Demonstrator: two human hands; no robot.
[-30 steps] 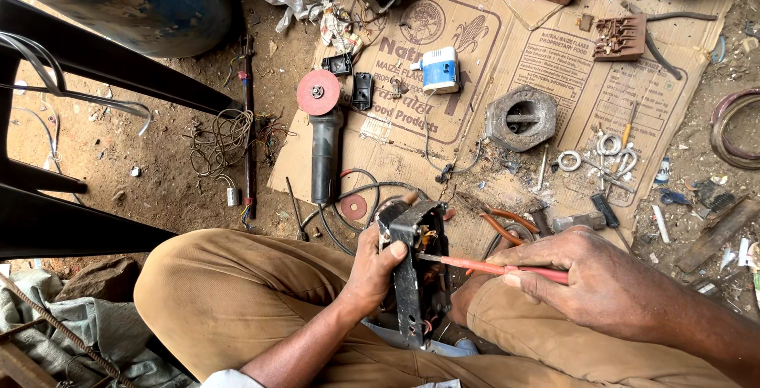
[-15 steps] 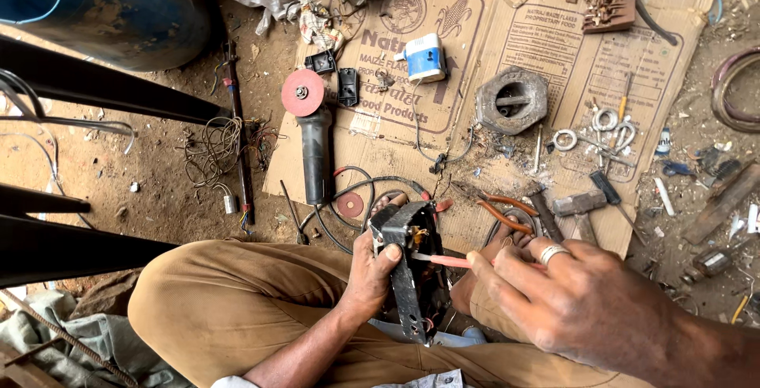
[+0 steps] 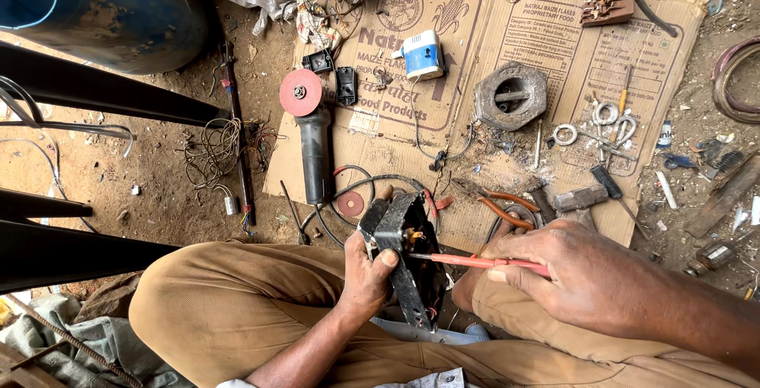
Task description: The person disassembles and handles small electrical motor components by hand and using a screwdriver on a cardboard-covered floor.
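My right hand (image 3: 590, 277) has swung back, fingers pinching the red screwdriver (image 3: 467, 260), its tip entering the black switch box (image 3: 404, 265) my left hand (image 3: 366, 277) is gripping over my lap; pliers (image 3: 503, 206) are lying just beyond.

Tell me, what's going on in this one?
A person sits on the ground over flattened cardboard strewn with tools. The left hand grips a black electrical part above the lap. The right hand holds a red screwdriver, its tip inside the part. An angle grinder, pliers and a hexagonal metal piece lie on the cardboard.
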